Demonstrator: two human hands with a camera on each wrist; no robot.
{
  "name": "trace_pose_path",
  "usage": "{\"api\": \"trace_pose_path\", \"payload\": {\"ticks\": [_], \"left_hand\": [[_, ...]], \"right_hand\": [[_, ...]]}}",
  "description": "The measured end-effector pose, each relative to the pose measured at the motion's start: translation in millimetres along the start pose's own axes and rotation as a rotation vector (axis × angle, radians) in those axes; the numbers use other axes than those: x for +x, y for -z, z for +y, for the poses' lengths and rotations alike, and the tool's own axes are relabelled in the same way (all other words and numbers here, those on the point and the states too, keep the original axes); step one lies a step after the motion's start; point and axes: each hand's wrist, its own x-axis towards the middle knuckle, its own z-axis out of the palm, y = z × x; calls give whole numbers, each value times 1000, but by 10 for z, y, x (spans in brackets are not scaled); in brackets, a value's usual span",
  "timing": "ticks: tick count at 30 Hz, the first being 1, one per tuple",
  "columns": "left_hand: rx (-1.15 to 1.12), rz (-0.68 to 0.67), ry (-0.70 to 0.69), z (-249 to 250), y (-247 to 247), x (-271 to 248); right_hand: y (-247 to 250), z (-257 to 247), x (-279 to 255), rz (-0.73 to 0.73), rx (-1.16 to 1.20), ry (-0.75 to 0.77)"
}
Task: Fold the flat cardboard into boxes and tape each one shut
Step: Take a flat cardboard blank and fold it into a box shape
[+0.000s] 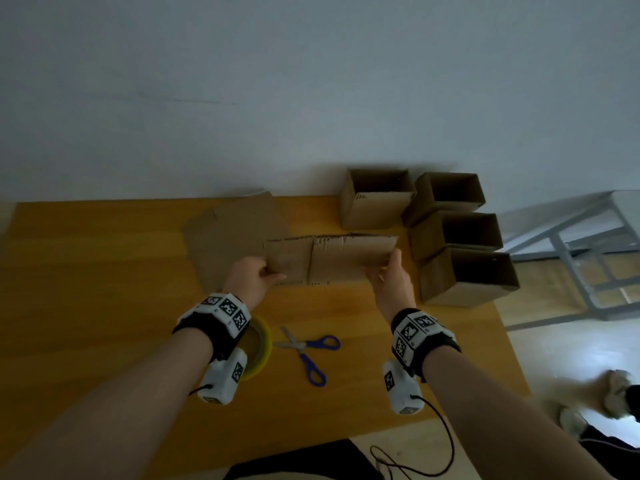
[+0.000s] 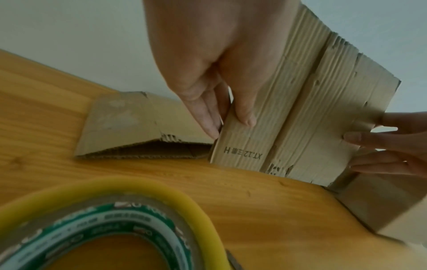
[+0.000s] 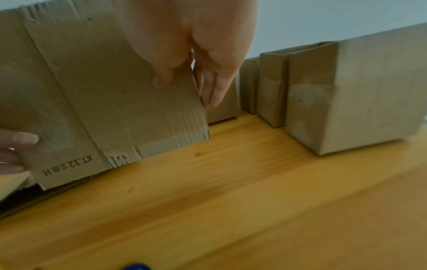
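Observation:
A flat brown cardboard blank (image 1: 332, 259) is held upright above the wooden table (image 1: 104, 306), its lower edge near the tabletop. My left hand (image 1: 254, 275) pinches its left end, thumb on the near face (image 2: 245, 117), fingers behind. My right hand (image 1: 389, 271) pinches its right end the same way (image 3: 182, 80). The blank (image 3: 104, 102) carries the print "XT.12" near its bottom edge. More flat cardboard (image 1: 235, 233) lies on the table behind it. A yellow tape roll (image 1: 258, 348) sits under my left wrist, large in the left wrist view (image 2: 115, 210).
Several folded open-topped boxes (image 1: 457, 237) stand in a cluster at the table's far right, close to the blank's right end. Blue-handled scissors (image 1: 308, 351) lie in front between my wrists. A wall runs behind the table; a metal frame (image 1: 571, 251) stands to the right.

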Motion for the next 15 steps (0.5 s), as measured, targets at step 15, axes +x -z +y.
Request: {"api": "trace_pose_path", "payload": {"ticks": [15], "left_hand": [[175, 35, 5, 174, -580, -232]], "right_hand": [[92, 770, -210, -85, 61, -31]]}}
